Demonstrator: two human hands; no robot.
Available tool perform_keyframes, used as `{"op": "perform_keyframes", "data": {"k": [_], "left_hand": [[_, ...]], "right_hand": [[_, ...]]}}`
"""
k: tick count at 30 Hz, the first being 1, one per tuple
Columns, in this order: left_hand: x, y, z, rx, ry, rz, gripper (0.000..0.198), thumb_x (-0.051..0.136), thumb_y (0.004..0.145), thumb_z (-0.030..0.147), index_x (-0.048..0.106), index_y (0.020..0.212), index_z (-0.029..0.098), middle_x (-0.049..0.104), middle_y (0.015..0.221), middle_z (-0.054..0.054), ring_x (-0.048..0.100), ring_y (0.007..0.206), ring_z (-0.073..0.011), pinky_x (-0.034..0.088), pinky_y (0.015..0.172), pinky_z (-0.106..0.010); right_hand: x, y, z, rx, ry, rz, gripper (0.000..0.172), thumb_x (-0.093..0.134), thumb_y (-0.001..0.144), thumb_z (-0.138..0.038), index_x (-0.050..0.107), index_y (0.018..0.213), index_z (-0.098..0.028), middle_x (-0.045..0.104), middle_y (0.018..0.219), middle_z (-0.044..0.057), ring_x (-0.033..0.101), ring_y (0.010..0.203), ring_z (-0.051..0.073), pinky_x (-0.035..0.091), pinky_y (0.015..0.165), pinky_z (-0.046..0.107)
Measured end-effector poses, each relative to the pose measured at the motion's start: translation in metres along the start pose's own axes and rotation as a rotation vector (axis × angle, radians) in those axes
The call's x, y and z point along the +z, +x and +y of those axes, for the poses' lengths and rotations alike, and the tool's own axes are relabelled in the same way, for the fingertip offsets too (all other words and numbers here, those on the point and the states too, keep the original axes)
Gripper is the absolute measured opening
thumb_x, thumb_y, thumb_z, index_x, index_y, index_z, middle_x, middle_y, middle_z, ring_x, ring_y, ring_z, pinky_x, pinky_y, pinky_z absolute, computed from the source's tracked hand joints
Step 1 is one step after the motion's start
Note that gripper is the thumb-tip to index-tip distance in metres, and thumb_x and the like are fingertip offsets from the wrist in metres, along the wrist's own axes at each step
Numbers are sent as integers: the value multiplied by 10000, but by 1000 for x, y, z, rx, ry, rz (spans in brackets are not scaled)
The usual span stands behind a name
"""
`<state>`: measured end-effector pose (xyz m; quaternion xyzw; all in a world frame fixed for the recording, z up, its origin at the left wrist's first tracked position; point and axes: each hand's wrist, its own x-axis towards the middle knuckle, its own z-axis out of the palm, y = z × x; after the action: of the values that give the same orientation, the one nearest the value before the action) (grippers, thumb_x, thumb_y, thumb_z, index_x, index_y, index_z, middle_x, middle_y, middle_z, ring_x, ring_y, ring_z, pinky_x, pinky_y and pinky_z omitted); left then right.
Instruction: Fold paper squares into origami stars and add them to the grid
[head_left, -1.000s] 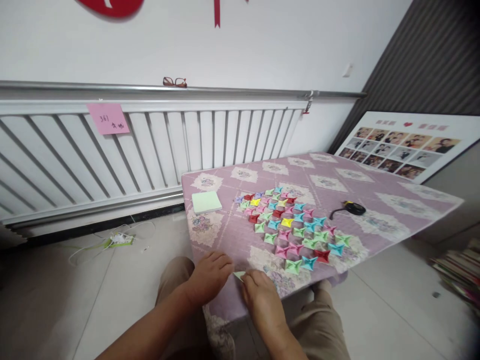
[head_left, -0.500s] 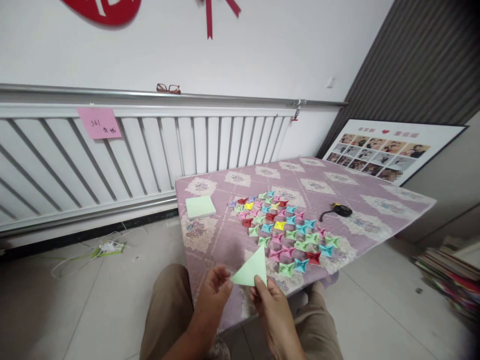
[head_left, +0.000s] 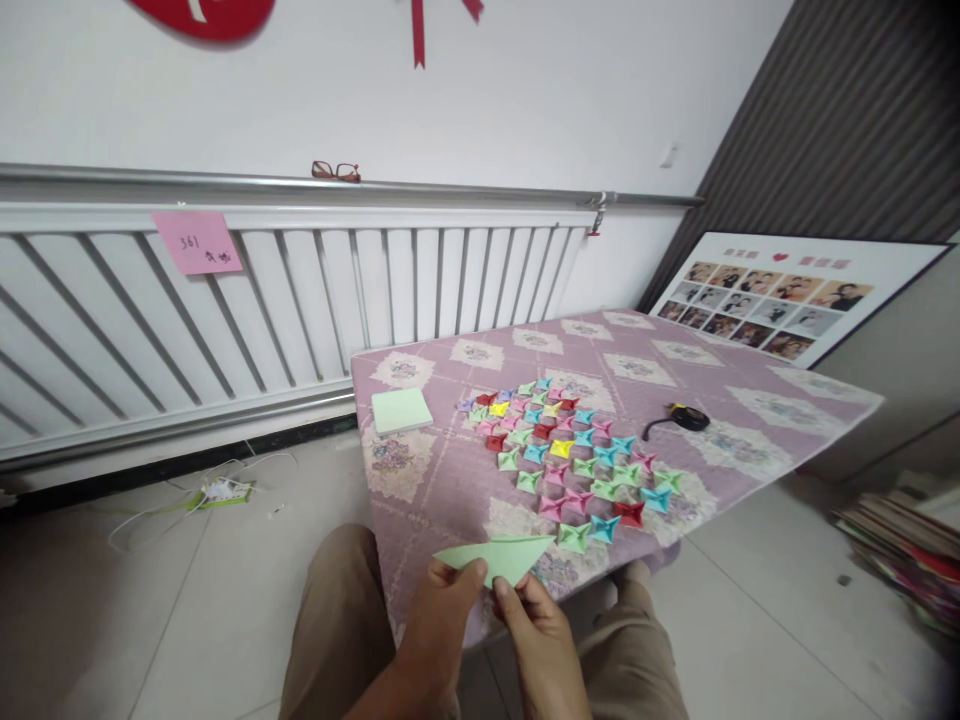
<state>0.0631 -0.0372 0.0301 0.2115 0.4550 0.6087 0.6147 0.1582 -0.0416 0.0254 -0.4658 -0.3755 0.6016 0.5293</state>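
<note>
A light green sheet of paper (head_left: 499, 556), folded into a triangle, is held above the near edge of the table with its long side away from me. My left hand (head_left: 450, 600) pinches its lower left part between thumb and fingers. Close beside it, my right hand (head_left: 534, 622) grips the lower corner, thumb on top. Just past the paper lie several small folded paper stars (head_left: 561, 450) in pink, green, blue, red and yellow, set in rows. A pad of pale green paper squares (head_left: 402, 411) rests at the table's left side.
A patterned purple cloth (head_left: 442, 480) covers the table. A black tape measure (head_left: 688, 417) lies to the right. Behind stand a white radiator (head_left: 442, 285) and a leaning photo board (head_left: 795, 262). A power strip (head_left: 221, 492) with cables is on the floor at left.
The folded paper has turned so its long side faces away and its point faces me. My left hand, beside the paper before, has moved right and now grips it.
</note>
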Motion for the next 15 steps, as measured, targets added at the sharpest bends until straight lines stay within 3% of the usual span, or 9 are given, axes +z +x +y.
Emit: {"op": "perform_keyframes", "data": {"k": [4,8,15], "left_hand": [[-1,-3,6,10,75,-38,300,738,665,363,693,834,118,671,697,-34,615,714,-194,459,728,-294],[-1,-7,2,32,88,-154,280,721,686,333,700,895,147,699,829,-53,626,822,-218,450,822,-318],[-4,-8,-3,-17,2,-205,268,736,679,350,703,853,149,696,804,-59,628,814,-216,441,834,-324]], "right_hand": [[-10,2,-3,-100,-172,-22,326,713,681,-518,665,752,-203,659,702,-1,577,703,181,476,705,273],[-14,2,6,-128,-221,1,331,660,727,-535,643,741,-204,630,691,-3,543,679,168,466,685,263],[-15,-1,18,-145,-289,6,333,655,727,-519,593,651,-200,581,620,-20,521,639,154,449,654,253]]}}
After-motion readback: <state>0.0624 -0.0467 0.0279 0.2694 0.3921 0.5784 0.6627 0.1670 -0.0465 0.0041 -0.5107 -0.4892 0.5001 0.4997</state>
